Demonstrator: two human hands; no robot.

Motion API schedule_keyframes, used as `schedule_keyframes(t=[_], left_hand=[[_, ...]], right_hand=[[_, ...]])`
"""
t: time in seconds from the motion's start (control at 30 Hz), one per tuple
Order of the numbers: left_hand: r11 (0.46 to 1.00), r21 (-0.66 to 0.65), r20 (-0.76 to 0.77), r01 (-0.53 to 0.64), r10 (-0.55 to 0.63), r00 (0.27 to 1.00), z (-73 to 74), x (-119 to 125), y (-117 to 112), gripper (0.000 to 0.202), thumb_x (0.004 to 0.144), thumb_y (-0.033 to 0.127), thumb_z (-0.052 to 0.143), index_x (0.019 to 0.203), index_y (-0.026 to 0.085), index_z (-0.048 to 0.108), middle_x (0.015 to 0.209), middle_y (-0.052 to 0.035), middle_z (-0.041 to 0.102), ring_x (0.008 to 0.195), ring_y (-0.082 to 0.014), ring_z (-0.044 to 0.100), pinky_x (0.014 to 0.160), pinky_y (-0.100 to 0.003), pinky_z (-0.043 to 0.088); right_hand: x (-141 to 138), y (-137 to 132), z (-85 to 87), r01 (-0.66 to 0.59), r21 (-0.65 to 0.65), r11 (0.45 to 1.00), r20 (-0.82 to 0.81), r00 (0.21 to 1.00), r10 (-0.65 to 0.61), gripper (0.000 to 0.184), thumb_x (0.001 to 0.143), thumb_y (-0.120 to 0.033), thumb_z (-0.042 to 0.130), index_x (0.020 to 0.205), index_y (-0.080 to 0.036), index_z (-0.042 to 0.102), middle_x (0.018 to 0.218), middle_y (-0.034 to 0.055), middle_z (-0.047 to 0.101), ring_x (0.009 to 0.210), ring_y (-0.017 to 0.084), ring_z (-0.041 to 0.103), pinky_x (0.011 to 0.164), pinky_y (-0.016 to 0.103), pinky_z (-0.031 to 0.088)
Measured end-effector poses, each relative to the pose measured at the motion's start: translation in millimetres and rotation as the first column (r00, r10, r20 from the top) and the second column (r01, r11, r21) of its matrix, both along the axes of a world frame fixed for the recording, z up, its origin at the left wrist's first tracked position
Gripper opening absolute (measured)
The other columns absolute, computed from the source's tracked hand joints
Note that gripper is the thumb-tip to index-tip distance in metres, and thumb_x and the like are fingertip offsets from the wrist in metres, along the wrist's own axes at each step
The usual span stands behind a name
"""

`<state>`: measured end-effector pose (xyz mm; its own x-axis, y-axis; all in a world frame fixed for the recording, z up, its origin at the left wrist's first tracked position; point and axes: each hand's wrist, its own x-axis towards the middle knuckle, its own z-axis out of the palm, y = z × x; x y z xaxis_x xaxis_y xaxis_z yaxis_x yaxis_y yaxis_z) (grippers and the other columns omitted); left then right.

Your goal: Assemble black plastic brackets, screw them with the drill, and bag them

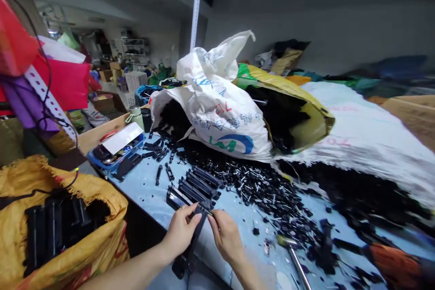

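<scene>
Head view has the long black part (195, 237) slung low over the table's near edge, angled away from the wearer. Left hand (180, 231) is clamped on it near the far end, thumb on top, and the right hand (227, 234) is pinched on that same end; can't tell if a tiny piece sits between those fingertips. For this sort of fiddly fingertip work, I'd let the left do the steadying, line things up square, then press evenly with the right thumb instead of forcing it at an angle. Just beyond lies a row of similar black parts (200, 186), handy but easy to bump. Right of that is a loose heap of pins and small black pieces (265, 190), then a hammer (296, 258) on the blue tabletop (146, 195). White sack (231, 122) slumps behind.
</scene>
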<state>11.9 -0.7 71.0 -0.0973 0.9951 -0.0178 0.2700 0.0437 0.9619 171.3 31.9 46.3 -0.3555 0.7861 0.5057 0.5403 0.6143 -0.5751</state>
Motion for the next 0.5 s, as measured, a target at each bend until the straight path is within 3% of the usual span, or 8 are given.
schedule_keyframes(t=[0.07, 0.1, 0.2, 0.23, 0.27, 0.3, 0.4, 0.5], left_hand=[[1.0, 0.02, -0.039, 0.0, 0.001, 0.999, -1.7, 1, -1, 0.039, 0.084, 0.036, 0.053, 0.118, 0.019, 0.064, 0.096, -0.0099, 0.066, 0.085, -0.0214, 0.061, 0.082, -0.035, 0.049], [0.999, 0.038, -0.054, -0.012, 0.014, 0.998, -2.8, 1, -3, 0.039, 0.084, 0.035, 0.052, 0.119, 0.02, 0.063, 0.097, -0.0103, 0.065, 0.087, -0.0217, 0.061, 0.083, -0.035, 0.048], [0.991, 0.122, -0.085, -0.063, 0.074, 0.994, -7.5, 2, -8, 0.04, 0.085, 0.034, 0.051, 0.122, 0.023, 0.061, 0.102, -0.0109, 0.063, 0.097, -0.023, 0.059, 0.089, -0.035, 0.046], [0.988, 0.14, -0.09, -0.069, 0.082, 0.992, -9.7, 1, -10, 0.04, 0.085, 0.034, 0.051, 0.122, 0.023, 0.06, 0.102, -0.0108, 0.063, 0.098, -0.0232, 0.058, 0.09, -0.036, 0.045], [0.988, 0.139, -0.086, -0.071, 0.083, 0.993, -12.4, 1, -11, 0.039, 0.085, 0.034, 0.052, 0.122, 0.023, 0.061, 0.102, -0.0105, 0.063, 0.097, -0.023, 0.059, 0.089, -0.036, 0.046], [0.99, 0.117, -0.061, -0.079, 0.086, 0.994, -15.8, 0, -11, 0.039, 0.084, 0.035, 0.053, 0.12, 0.023, 0.061, 0.102, -0.0102, 0.063, 0.094, -0.0224, 0.059, 0.088, -0.035, 0.046], [0.974, -0.013, 0.145, -0.224, 0.224, 0.964, -30.5, -4, -9, 0.039, 0.085, 0.04, 0.053, 0.116, 0.018, 0.061, 0.101, -0.0094, 0.064, 0.087, -0.0192, 0.061, 0.082, -0.032, 0.048], [0.879, -0.081, 0.323, -0.469, 0.469, 0.822, -49.3, -11, -11, 0.042, 0.087, 0.046, 0.049, 0.118, 0.018, 0.052, 0.103, -0.0086, 0.063, 0.092, -0.0174, 0.061, 0.083, -0.03, 0.048]], right_hand=[[-7, 0, -4.3, -0.018, -0.268, 0.963, -0.215, 0.976, -0.042, 0.028, 0.091, -0.042, 0.043, 0.076, -0.022, 0.056, 0.067, 0.0045, 0.058, 0.062, 0.019, 0.054, 0.058, 0.032, 0.042], [-10, -1, -5.7, -0.062, -0.423, 0.904, -0.33, 0.94, -0.09, 0.033, 0.089, -0.047, 0.044, 0.07, -0.022, 0.053, 0.061, 0.0028, 0.055, 0.056, 0.018, 0.051, 0.054, 0.03, 0.04], [-20, -4, -7.1, -0.288, -0.743, 0.604, -0.554, 0.771, -0.314, 0.042, 0.08, -0.059, 0.052, 0.063, -0.021, 0.046, 0.05, -0.0028, 0.043, 0.043, 0.012, 0.038, 0.044, 0.025, 0.034], [-24, -6, -7.0, -0.341, -0.776, 0.531, -0.574, 0.73, -0.371, 0.043, 0.077, -0.061, 0.054, 0.064, -0.02, 0.047, 0.05, -0.0036, 0.043, 0.042, 0.011, 0.037, 0.043, 0.024, 0.033], [-26, -8, -6.9, -0.354, -0.791, 0.499, -0.574, 0.712, -0.404, 0.044, 0.075, -0.062, 0.055, 0.066, -0.02, 0.048, 0.05, -0.0037, 0.043, 0.041, 0.01, 0.037, 0.043, 0.024, 0.034], [-29, -12, -6.7, -0.325, -0.795, 0.512, -0.559, 0.721, -0.409, 0.044, 0.076, -0.062, 0.054, 0.066, -0.019, 0.049, 0.051, -0.0031, 0.045, 0.043, 0.01, 0.039, 0.044, 0.024, 0.036], [-37, -29, -6.1, -0.103, -0.727, 0.679, -0.422, 0.847, -0.324, 0.04, 0.081, -0.058, 0.051, 0.081, -0.018, 0.057, 0.072, 0.0046, 0.061, 0.063, 0.017, 0.057, 0.058, 0.028, 0.047], [-45, -46, -5.9, -0.077, -0.649, 0.757, -0.228, 0.969, -0.097, 0.052, 0.077, -0.045, 0.062, 0.122, -0.022, 0.048, 0.109, 0.0089, 0.063, 0.091, 0.022, 0.062, 0.076, 0.035, 0.051]])
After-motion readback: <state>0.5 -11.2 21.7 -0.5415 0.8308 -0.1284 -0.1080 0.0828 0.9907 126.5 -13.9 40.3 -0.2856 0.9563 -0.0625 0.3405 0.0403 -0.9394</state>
